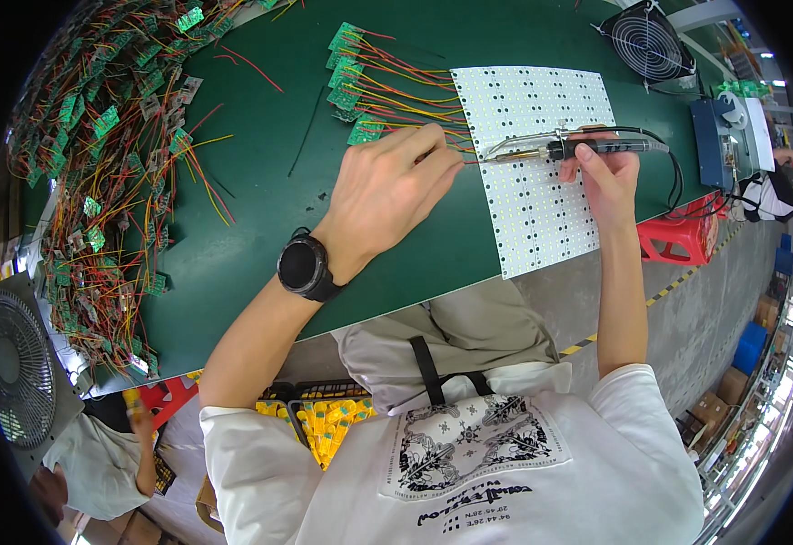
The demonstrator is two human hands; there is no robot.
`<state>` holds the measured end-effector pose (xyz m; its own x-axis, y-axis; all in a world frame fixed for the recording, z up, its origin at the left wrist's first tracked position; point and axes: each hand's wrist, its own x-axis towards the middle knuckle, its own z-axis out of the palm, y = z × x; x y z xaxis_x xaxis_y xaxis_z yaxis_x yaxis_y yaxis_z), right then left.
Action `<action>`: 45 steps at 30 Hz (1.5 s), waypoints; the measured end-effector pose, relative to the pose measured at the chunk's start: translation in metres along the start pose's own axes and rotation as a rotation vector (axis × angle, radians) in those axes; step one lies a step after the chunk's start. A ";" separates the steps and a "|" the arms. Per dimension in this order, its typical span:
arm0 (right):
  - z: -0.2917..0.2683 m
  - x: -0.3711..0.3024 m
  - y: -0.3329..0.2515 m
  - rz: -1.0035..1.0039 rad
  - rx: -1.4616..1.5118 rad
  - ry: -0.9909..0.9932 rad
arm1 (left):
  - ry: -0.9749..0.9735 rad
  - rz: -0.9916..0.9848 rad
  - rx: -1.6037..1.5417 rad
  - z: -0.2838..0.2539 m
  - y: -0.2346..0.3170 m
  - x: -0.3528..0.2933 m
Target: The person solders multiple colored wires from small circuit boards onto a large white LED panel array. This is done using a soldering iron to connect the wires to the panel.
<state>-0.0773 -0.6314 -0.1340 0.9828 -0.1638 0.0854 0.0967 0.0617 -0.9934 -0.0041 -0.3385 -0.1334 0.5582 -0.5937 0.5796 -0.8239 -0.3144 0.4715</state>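
A white LED panel point(542, 213), dotted with small lamps, lies on the green table at its front edge. My right hand point(611, 177) grips a soldering iron point(567, 150) with a thin metal feed tube along it; its tip points left, near the panel's left edge. Beside that edge, my left hand point(387, 191) is closed in a pinch on a red wire point(471, 163) that reaches to the iron's tip. Several small green circuit boards point(346, 74) lie beyond my left hand, their red and yellow wires running to the panel's left edge. My fingers partly hide the nearest wires.
A large heap of wired circuit boards point(97, 173) covers the table's left side. At the far right stand a black fan point(646, 45) and a blue box unit point(709, 141). A red stool point(678, 241) is beyond the table's right edge. Another person point(106, 454) sits at lower left.
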 end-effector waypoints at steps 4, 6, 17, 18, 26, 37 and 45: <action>0.001 -0.001 0.000 0.001 -0.008 0.010 | -0.002 -0.001 0.007 0.000 0.000 -0.001; 0.002 -0.001 0.000 0.002 -0.018 0.011 | -0.005 -0.001 0.005 -0.001 0.000 -0.001; 0.004 -0.001 -0.003 0.013 -0.061 0.023 | -0.004 0.010 -0.005 0.001 -0.001 -0.001; 0.004 -0.001 -0.002 0.012 -0.063 0.026 | -0.007 0.009 -0.005 0.000 -0.001 0.000; 0.001 0.001 0.000 -0.012 0.004 0.013 | 0.006 0.000 -0.011 0.001 -0.002 -0.001; -0.001 0.000 0.001 -0.015 -0.006 0.001 | 0.017 -0.001 -0.017 -0.001 -0.001 0.000; -0.001 -0.001 0.001 -0.018 -0.008 0.000 | -0.009 0.006 -0.008 0.001 -0.002 -0.002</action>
<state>-0.0780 -0.6318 -0.1347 0.9809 -0.1647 0.1030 0.1128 0.0512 -0.9923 -0.0036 -0.3373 -0.1363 0.5522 -0.6025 0.5763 -0.8264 -0.3045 0.4736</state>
